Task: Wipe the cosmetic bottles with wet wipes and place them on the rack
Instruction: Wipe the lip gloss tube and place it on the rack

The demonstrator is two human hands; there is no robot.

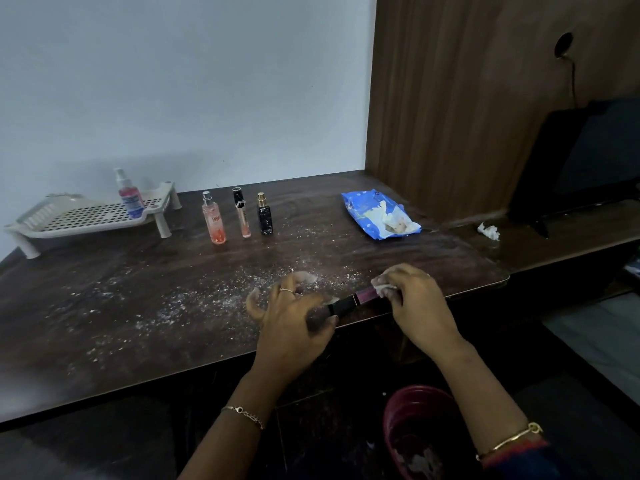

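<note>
While you hold the slim bottle (349,304) level over the front edge of the table (138,289), just right of the frame's centre, you can count five bottles in all. One pink spray bottle (130,195) stands upright on the single white rack (86,216) at the middle left. Three more stand in a row on the table beside the rack: a peach bottle (214,220), a thin tube bottle (242,213) and a black bottle (265,214). The fifth one is in your hands.

Your left hand (294,317) pinches the black end of the slim bottle, with the other fingers spread loosely. Your right hand (412,299) is curled around a wet wipe (382,289), which it presses on the purple end.

One blue wipes pack (377,214) lies open at the centre right. One crumpled wipe (488,231) lies further right on the lower shelf. One red bin (415,420) is at the bottom.
</note>
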